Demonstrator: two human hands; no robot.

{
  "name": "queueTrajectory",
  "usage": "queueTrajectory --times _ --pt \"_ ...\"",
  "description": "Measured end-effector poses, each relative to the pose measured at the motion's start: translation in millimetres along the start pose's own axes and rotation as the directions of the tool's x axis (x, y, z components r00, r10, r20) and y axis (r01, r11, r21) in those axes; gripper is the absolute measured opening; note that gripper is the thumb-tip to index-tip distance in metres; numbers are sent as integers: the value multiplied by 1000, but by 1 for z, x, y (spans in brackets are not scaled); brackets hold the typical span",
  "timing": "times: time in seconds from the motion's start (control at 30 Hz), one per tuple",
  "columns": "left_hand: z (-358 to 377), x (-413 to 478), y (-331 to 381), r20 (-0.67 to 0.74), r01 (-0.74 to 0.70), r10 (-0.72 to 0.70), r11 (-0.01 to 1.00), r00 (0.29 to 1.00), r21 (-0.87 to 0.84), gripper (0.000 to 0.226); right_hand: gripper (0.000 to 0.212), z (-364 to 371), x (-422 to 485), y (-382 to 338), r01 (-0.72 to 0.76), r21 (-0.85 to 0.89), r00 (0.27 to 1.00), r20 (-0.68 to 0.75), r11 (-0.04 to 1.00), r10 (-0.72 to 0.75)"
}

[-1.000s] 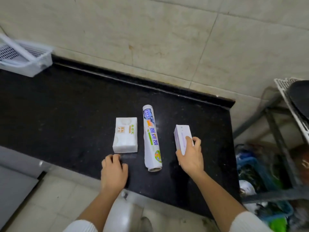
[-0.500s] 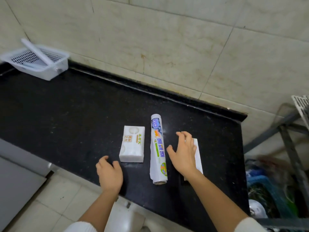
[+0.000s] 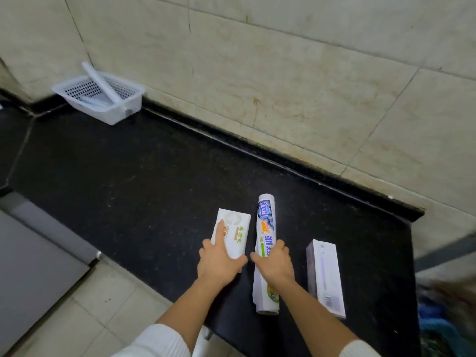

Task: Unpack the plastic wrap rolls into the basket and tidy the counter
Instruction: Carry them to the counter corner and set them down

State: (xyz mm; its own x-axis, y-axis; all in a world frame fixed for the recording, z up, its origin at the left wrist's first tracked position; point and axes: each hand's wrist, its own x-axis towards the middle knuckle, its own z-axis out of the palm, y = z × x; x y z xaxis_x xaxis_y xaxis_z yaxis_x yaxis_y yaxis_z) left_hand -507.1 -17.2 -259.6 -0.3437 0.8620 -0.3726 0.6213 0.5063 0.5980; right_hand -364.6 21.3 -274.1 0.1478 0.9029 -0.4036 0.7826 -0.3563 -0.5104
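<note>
A plastic wrap roll (image 3: 266,222) in a printed wrapper lies lengthwise on the black counter (image 3: 128,189). My right hand (image 3: 274,266) grips the roll around its middle, thumb on the left side and fingers on the right. Left of the roll lies a white box (image 3: 235,230). My left hand (image 3: 219,261) holds the box's near end, index finger along the top and thumb across the near edge. The white perforated basket (image 3: 108,117) stands in the far left corner against the wall, with a long white tube (image 3: 100,81) leaning in it.
A purple-and-white box (image 3: 325,276) lies flat right of the roll, near the counter's right end. Past that edge, low down, is blurred clutter (image 3: 443,318). A grey unit (image 3: 33,266) and tiled floor lie below the counter's front edge.
My right hand left the purple-and-white box and moved left onto the wrap roll. My left hand moved from the counter's front edge up onto the white box.
</note>
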Motion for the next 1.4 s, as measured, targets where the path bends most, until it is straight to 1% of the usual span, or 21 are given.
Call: queueTrajectory --times 0.07,0.13,0.2,0.23,0.33,0.4,0.5,0.63,0.7,0.87,1.03,1.2,1.3,1.4 --pt "-8 8 -6 11 -16 17 1000 1000 -23 109 66 6 5 -6 -20 -25 999 -28 999 19" --pt "-16 11 -6 3 -31 31 998 1000 -58 108 64 5 4 -4 -40 10 998 -37 999 41" --pt "-51 35 -37 -17 -6 4 989 1000 -148 105 62 30 6 -42 -47 34 998 -48 998 49" --pt "-57 36 -37 -26 -12 8 986 1000 -168 103 59 27 7 -43 -48 51 997 -54 998 51" --pt "-98 56 -62 -79 -19 2 978 997 -207 101 54 43 8 -81 32 57 997 -72 998 -28" --pt "-138 77 -92 -116 -27 0 971 993 -237 99 52 68 4 -125 100 54 991 -93 994 -94" --pt "-204 104 -141 -150 -32 -7 965 989 -260 96 52 105 -7 -201 150 81 985 -94 985 -142" --pt "-291 136 -211 -214 -18 -32 973 976 -229 99 52 162 -23 -299 170 137 985 -58 976 -163" --pt "-331 152 -243 -227 3 -62 968 972 -249 99 52 189 -29 -344 174 157 985 -23 972 -173" --pt "-402 189 -306 -284 27 -112 958 952 -285 97 53 249 -36 -436 207 145 976 43 968 -215" --pt "-455 243 -345 -316 88 -180 954 932 -285 97 52 301 -19 -509 220 118 964 123 968 -234" --pt "-514 308 -372 -323 96 -179 962 929 -256 98 54 341 21 -588 236 119 957 144 965 -252" --pt "-546 349 -381 -326 125 -187 972 927 -200 98 54 362 46 -635 210 129 959 165 969 -230" --pt "-571 388 -391 -313 122 -168 979 935 -162 98 55 381 67 -672 186 117 964 172 976 -205"
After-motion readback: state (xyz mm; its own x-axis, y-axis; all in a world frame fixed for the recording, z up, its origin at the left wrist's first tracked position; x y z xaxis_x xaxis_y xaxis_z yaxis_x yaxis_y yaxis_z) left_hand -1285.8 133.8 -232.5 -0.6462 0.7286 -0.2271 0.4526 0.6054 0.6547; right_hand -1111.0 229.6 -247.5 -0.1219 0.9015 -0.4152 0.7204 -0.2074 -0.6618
